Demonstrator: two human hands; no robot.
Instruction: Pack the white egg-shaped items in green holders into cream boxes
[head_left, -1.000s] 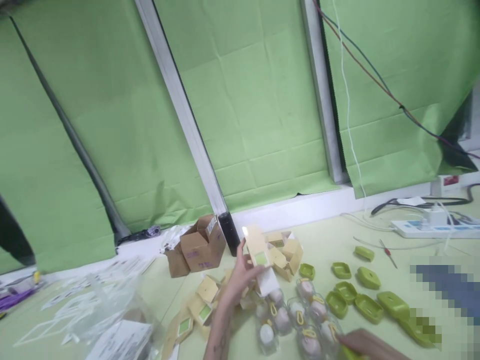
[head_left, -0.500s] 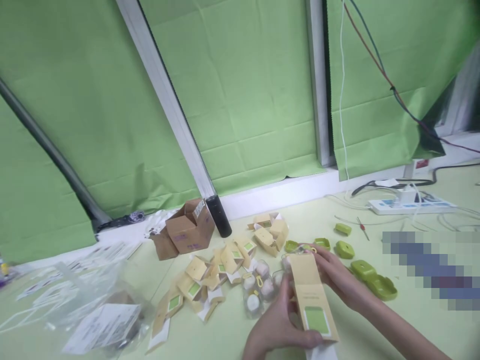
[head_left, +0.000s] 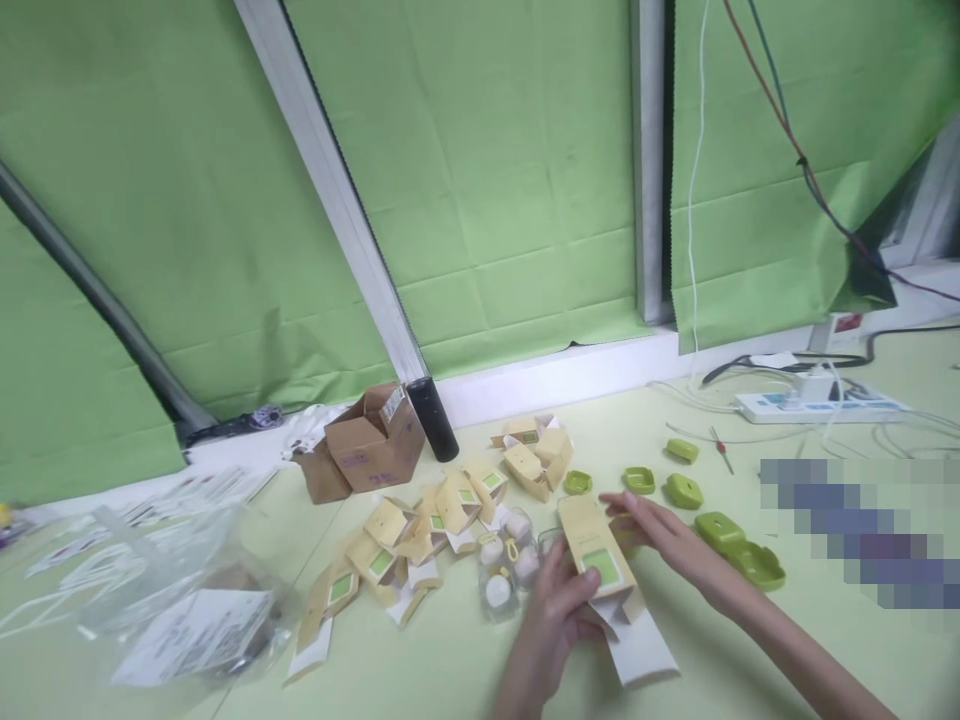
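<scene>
My left hand [head_left: 553,620] pinches the lower edge of the tan carton sleeve [head_left: 598,556], thumb on its green label, apparently to steady it. My right hand [head_left: 664,540] rests with its fingers against the sleeve's far end, seemingly pressing it flat. The sleeve lies tilted on the table [head_left: 750,650], a white insert [head_left: 637,648] poking out below my grip. Clear plastic capsules [head_left: 504,572] sit just left.

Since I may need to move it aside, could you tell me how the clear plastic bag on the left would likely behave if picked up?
The clear plastic bag looks crumpled and thin, so it would probably sag and flop. The printed sheets inside may slide about. It seems light for its bulk and unlikely to roll.
</scene>
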